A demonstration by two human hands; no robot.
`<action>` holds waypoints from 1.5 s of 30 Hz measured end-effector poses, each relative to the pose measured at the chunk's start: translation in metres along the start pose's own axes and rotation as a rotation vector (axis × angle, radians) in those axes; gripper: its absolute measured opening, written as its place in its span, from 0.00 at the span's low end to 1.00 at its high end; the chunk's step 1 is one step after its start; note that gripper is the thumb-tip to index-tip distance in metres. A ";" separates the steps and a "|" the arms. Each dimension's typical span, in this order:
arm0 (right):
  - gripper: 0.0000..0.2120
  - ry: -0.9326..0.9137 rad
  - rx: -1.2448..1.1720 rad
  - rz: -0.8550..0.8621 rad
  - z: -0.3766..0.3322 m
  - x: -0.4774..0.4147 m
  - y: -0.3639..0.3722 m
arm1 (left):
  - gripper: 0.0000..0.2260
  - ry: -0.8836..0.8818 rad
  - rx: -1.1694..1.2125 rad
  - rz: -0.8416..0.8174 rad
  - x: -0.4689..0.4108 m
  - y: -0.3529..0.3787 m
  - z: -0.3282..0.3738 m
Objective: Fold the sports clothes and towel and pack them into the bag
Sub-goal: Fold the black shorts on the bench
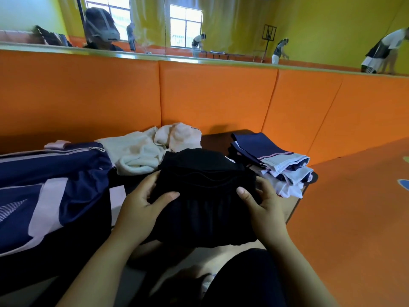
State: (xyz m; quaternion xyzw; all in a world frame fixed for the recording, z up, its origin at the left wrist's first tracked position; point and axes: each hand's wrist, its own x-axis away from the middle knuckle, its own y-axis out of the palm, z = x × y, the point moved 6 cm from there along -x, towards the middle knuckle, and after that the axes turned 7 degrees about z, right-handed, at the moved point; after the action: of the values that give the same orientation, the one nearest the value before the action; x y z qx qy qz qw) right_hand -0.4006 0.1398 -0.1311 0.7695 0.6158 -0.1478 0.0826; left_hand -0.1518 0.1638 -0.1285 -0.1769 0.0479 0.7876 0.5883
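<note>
Fingers (264, 191) of right hand (262, 203) curled round the right edge of a folded black garment (205, 196), thumb laid flat on top, remaining digits tucked beneath and out of sight. Left hand (141, 202) mirrored on the opposite edge: thumb stretched across the upper surface, fingers wrapped round the side toward the far corner. Both grips closed on the cloth, neither spread wide. Black garment held between the two hands, low and central, folded into a compact block with a stitched wavy seam across its top.

Left of it, touching nothing of the hands, a navy and pink bag (48, 187) lying on its side, zip along the upper edge. Behind the garment, a crumpled white towel (137, 151) with a pale pink cloth (179, 136) bunched at its far end. To the right and just beside the right hand, a folded stack of navy, white and pink clothes (272, 160). Orange padded wall (199, 94) at the back, mirror (221, 25) above.
</note>
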 end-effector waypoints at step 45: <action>0.22 -0.451 0.721 -0.219 0.071 -0.044 0.035 | 0.24 0.332 -0.548 -0.288 -0.050 0.041 -0.085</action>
State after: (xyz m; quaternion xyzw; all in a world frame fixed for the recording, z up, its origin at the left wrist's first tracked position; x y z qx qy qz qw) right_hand -0.3845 0.0696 -0.1850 0.6278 0.5693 -0.5256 -0.0748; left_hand -0.1593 0.0819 -0.1964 -0.4588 -0.0956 0.6406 0.6082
